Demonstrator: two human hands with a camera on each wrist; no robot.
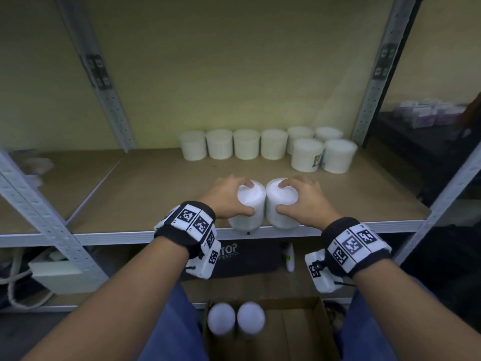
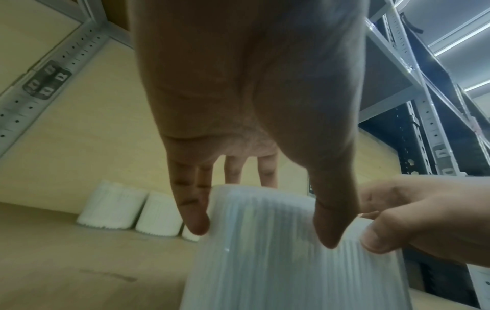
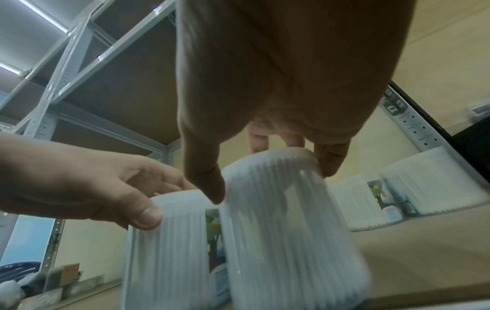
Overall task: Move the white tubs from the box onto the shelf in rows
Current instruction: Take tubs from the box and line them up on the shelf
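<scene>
Two round white tubs at the front edge of the shelf (image 1: 130,194), side by side and touching. Left hand (image 1: 226,196) wrapped over the top of the left tub (image 1: 247,207), thumb on the near side, fingers curled over the far rim. Right hand (image 1: 303,200) gripping the right tub (image 1: 282,204) the same way. Thin straight ridges running up and down the sides of both tubs, seen close in the wrist views, with smooth, cloudy plastic and a rounded top edge. A colourful picture label on the side of the left tub in the right wrist view. Flat brown board for the shelf, dull and matte like pressed wood, with a pale grey metal lip along the front. Grey metal posts (image 1: 104,82) full of small holes at the corners. More white tubs (image 1: 247,144) at the back of the shelf: six standing in a row by the yellowish wall, and two more just in front of that row at the right end. Down below, a brown cardboard box (image 1: 307,332) with its flaps open, and two more tubs (image 1: 235,319) inside it against the left wall, round tops showing. Black bands with black-and-white square patterns on both wrists.
</scene>
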